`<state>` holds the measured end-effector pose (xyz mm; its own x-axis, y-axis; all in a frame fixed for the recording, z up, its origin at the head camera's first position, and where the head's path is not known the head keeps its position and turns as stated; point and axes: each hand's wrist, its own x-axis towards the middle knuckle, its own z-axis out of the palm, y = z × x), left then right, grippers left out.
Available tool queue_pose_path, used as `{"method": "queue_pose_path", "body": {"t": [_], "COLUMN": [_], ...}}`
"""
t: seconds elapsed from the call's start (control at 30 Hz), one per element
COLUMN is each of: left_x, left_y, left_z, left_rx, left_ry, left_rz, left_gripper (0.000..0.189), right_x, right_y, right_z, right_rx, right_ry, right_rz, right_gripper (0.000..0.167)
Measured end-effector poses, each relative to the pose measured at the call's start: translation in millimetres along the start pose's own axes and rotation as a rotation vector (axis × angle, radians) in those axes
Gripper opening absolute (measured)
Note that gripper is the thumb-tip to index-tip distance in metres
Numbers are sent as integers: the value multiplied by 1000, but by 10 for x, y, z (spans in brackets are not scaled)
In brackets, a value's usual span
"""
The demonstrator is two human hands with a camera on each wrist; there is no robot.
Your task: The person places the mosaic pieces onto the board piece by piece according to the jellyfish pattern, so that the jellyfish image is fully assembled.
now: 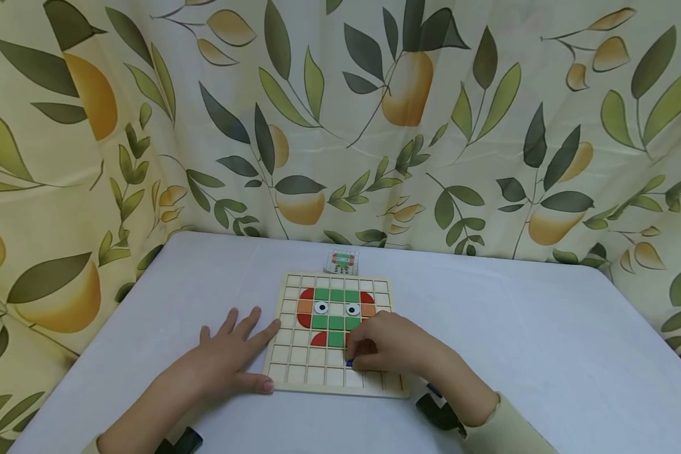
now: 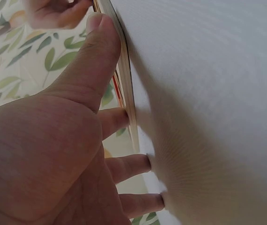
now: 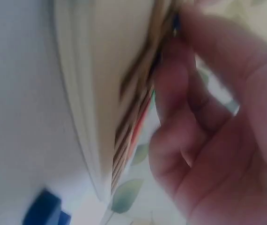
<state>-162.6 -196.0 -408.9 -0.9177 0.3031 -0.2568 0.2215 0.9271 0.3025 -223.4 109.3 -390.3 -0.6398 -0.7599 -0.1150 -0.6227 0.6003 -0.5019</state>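
A wooden grid board (image 1: 297, 356) lies on the table, holding green tiles (image 1: 337, 323), red rounded tiles (image 1: 319, 339), orange tiles and two eye tiles (image 1: 321, 308). My left hand (image 1: 227, 354) is spread at the board's left side, its thumb and index finger touching the edge; in the left wrist view the other fingertips rest on the cloth. Over the lower right part of the grid, my right hand (image 1: 394, 343) pinches a small blue tile (image 1: 349, 363) between thumb and fingers. Most of that tile is hidden by the fingers, and its shape cannot be told.
A small picture card (image 1: 342, 261) with a similar figure lies just behind the board. White cloth (image 1: 505, 328) covers the table. Behind it hangs a curtain (image 1: 340, 157) with leaves and fruit. Dark straps with devices (image 1: 439, 410) sit at both wrists.
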Motion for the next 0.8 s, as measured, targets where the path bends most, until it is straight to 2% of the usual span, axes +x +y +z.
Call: {"method": "queue_pose_path", "body": {"t": [0.13, 0.2, 0.37, 0.43, 0.63, 0.8], "left_x": [-4, -5, -3, 1, 7, 13], "left_y": [2, 5, 17, 20, 14, 10], "left_z": [-5, -8, -12, -12, -6, 7], "left_rx": [4, 3, 1, 5, 8, 10], "left_ry": [7, 8, 4, 4, 7, 9], "left_rz": [9, 11, 1, -1, 3, 1], "left_gripper": [101, 101, 101, 101, 101, 101], "right_x": [-10, -12, -2, 6, 8, -2], "right_y": [-70, -94, -102, -87, -62, -73], "right_z": [30, 43, 75, 83, 64, 43], "right_rx": [-127, -155, -137, -119, -65, -88], "right_ry": [37, 60, 104, 101, 44, 65], "right_rz": [83, 136, 221, 201, 60, 59], "right_gripper": [17, 20, 18, 16, 15, 8]}}
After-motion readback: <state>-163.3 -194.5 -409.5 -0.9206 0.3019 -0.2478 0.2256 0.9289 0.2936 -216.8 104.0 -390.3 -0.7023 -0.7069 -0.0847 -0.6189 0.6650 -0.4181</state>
